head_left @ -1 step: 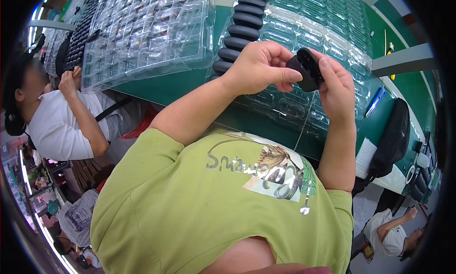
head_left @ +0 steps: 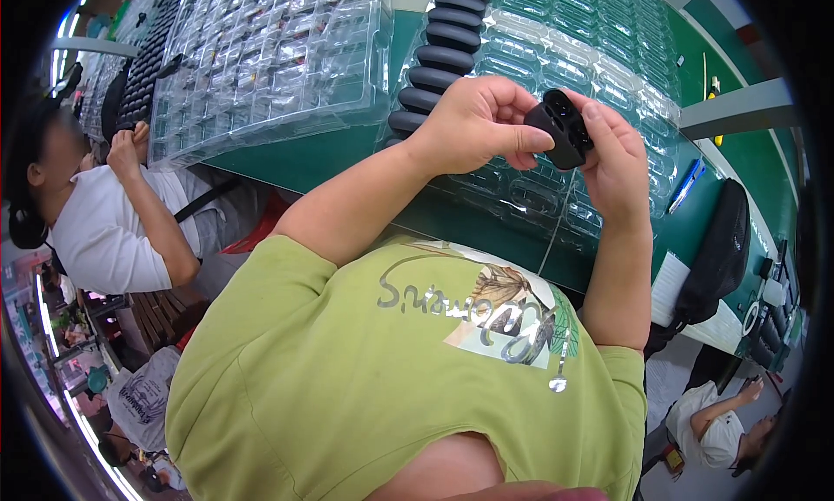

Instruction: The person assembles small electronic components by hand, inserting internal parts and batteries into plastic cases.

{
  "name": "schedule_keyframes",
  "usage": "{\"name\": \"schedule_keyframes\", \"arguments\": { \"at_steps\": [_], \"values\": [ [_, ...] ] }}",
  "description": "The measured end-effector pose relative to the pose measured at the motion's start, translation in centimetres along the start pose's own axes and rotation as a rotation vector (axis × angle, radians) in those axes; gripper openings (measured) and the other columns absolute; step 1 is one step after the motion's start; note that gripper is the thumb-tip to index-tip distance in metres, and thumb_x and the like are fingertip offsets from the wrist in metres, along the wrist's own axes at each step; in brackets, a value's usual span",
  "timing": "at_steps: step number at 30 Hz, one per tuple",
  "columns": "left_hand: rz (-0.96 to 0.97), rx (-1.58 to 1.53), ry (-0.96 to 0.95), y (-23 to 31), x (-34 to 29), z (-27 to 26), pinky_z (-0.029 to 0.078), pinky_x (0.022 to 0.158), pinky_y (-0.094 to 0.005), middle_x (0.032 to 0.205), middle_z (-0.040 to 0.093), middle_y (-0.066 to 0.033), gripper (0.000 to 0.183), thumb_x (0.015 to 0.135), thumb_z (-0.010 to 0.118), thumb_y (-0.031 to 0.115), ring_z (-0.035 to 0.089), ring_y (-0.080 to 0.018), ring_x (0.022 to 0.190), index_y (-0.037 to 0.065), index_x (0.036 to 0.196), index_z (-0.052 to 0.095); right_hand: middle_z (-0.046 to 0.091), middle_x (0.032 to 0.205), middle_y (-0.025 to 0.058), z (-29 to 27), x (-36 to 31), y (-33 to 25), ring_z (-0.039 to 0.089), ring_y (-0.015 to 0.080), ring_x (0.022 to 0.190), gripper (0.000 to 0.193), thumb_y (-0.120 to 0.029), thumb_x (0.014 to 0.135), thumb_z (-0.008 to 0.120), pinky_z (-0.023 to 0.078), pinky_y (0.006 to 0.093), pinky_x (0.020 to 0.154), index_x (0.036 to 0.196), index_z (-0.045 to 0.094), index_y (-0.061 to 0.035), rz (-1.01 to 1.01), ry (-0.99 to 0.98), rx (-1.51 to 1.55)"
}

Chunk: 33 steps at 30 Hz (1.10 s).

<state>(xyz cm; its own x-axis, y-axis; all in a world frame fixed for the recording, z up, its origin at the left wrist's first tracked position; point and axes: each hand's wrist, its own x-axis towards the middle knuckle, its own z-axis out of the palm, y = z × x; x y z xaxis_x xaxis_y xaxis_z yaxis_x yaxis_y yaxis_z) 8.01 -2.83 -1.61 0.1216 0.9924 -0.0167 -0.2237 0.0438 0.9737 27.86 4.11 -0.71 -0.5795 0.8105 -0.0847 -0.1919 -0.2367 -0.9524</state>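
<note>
Between both hands is a black earbud charging case [head_left: 559,134], opened, with dark hollows showing inside it. My left hand [head_left: 482,126] pinches its left side, thumb on the near face and fingers curled behind. Fingers of my right hand [head_left: 615,153] close round its right side, thumb along the edge. Whether earbuds sit in the hollows I cannot make out. Below and beyond the hands lies a clear plastic tray [head_left: 599,62] with moulded oval pockets. Along the tray's left side stands a row of shut, rounded black cases [head_left: 447,38].
Another clear tray stack [head_left: 278,66] with many small pockets stands left on the green table [head_left: 278,166]. A blue cutter [head_left: 686,186] and a black bag [head_left: 717,253] lie at the right. A person in white [head_left: 113,214] works at the left; another sits lower right.
The black case has turned slightly in my fingers, so its inner hollows face me a little more. My arms have hardly moved.
</note>
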Motion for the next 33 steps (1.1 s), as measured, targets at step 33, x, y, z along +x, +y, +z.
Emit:
{"name": "schedule_keyframes", "arguments": {
  "at_steps": [33],
  "values": [
    [-0.098, 0.003, 0.051, 0.7, -0.2, 0.3, 0.057, 0.06, -0.0244, 0.083, 0.07, -0.01, 0.029, 0.081, 0.078, 0.007, 0.068, -0.0132, 0.068, -0.005, 0.103, 0.062, 0.069, 0.1, 0.0054, 1.7, -0.1, 1.2, 0.061, 0.0082, 0.088, 0.03, -0.02, 0.101, 0.054, 0.049, 0.024, 0.078, 0.119, 0.067, 0.0002, -0.29, 0.111, -0.406]
  ]
}}
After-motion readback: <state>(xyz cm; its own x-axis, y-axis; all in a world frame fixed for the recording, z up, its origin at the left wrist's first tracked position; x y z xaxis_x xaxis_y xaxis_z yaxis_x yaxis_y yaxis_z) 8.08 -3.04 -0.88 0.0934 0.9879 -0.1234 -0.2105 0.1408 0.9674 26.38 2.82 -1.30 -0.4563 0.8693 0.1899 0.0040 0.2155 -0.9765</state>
